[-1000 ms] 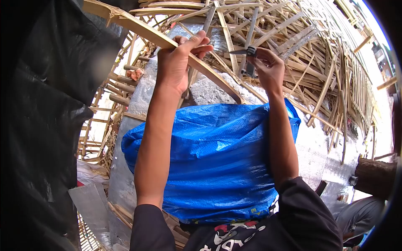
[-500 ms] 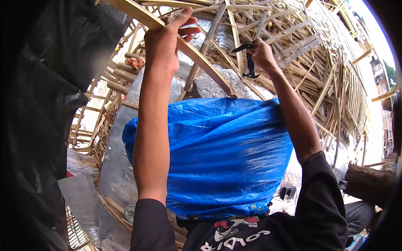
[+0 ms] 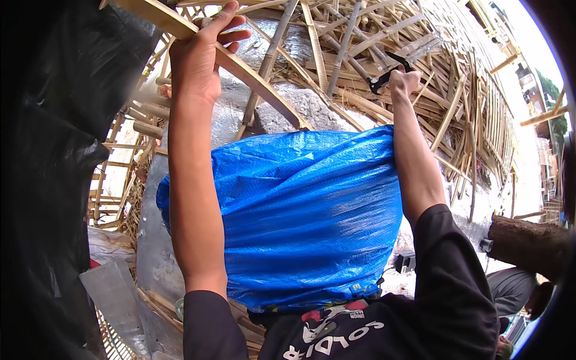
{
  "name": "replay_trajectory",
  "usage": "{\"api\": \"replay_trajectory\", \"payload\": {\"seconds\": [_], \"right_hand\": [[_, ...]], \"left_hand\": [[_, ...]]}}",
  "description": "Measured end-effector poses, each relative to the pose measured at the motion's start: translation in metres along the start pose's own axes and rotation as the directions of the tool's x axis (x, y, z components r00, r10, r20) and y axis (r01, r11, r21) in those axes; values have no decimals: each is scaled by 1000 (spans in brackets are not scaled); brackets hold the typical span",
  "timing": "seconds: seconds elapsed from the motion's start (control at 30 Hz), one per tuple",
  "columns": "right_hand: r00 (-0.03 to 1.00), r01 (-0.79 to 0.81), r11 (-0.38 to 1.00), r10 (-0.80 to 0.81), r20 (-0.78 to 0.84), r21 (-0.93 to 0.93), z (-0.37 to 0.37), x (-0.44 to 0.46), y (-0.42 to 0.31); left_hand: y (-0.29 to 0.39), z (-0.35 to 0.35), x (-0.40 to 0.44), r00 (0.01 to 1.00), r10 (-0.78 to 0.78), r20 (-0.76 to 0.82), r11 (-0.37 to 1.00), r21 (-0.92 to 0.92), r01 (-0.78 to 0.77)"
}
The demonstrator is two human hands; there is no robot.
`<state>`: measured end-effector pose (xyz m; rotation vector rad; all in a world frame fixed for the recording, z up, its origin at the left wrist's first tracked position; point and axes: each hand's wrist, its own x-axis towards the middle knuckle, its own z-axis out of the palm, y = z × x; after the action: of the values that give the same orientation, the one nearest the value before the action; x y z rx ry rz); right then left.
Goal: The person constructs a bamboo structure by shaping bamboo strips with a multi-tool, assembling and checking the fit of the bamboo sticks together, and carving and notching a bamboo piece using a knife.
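My left hand (image 3: 201,51) is wrapped around a long, flat bamboo strip (image 3: 255,80) near its upper end. The strip slants down to the right, its lower end at the upper edge of a blue tarp (image 3: 312,210) spread over my lap. My right hand (image 3: 404,83) is closed on a black hand tool (image 3: 379,83) with a pointed, blade-like end and a curved end. It is held to the right of the strip, apart from it, in front of the bamboo heap. The tool's handle is mostly hidden by my fingers, and its exact kind is unclear.
A heap of split bamboo (image 3: 444,114) lies ahead and to the right. A grey rock (image 3: 288,114) stands beyond the tarp. Black sheeting (image 3: 48,180) hangs at left. At right are a thick log (image 3: 525,240), a small black box (image 3: 405,262) and another person's leg (image 3: 510,291).
My right hand has moved up and to the right with the black tool, which has turned. The view has shifted, and my left hand still grips the bamboo strip.
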<state>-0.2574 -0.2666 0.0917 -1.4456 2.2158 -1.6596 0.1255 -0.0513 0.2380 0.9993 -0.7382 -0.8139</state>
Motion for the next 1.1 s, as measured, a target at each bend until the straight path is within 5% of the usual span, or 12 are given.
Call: {"api": "replay_trajectory", "payload": {"seconds": [0.03,0.07,0.1,0.17,0.3,0.37,0.57,0.7,0.83,1.1], "right_hand": [[989,-136,991,136,-63,-8,-1,4,5],[971,-160,964,115,-210,-213,1,5,8],[968,-223,973,214,-128,-56,-4,7,14],[934,-339,940,332,-131,-33,-11,5,12],[952,-249,966,257,-165,67,-21,-4,1],[979,-64,979,24,-203,-194,-20,-4,11],[983,-121,963,150,105,-240,-23,-28,20],[961,-163,951,213,175,-261,-19,-32,20],[977,-18,932,94,194,-363,-22,-41,13],[954,-75,913,184,239,-401,-27,-46,7]], "left_hand": [[0,0,0,1000,-3,3,1000,5,3],[0,1,0,1000,-15,7,1000,4,15],[-1,1,-1,1000,-13,3,1000,18,13],[-1,1,1,1000,-16,6,999,29,16],[-6,-1,4,999,-49,-6,998,31,50],[-6,-4,7,998,-57,4,998,31,57],[-4,3,-2,998,-44,48,999,3,43],[0,8,-6,997,-70,13,997,13,70],[-5,8,-5,998,-55,20,998,21,54],[-6,7,-2,998,-66,13,996,53,66]]}}
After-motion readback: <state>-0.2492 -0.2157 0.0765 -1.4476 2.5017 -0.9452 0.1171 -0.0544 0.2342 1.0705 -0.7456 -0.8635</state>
